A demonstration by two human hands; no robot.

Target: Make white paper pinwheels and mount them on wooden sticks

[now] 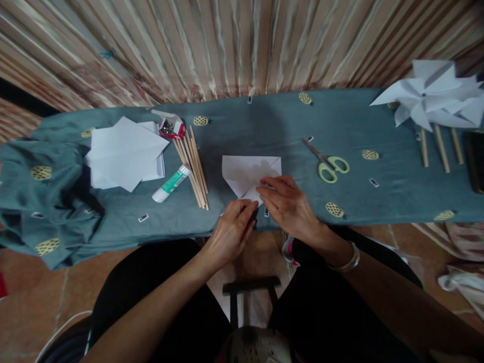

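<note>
Seemingly pinching the folded paper [249,174] at its near side with left fingers [245,215], close to the front edge of the worktop [234,131]; resting right fingers [280,187] on top, probably steadying the fold, without showing whether gripping or just pressing. Having sticks [193,169] nearby on the left and scissors [324,164] on the right, presumably placed apart for free movement. Having room beyond the paper, toward the curtain [242,45].

White paper sheet [242,170]: creased, partly folded; far edge straight, near-left edge slanted; lies on table [245,133].
</note>
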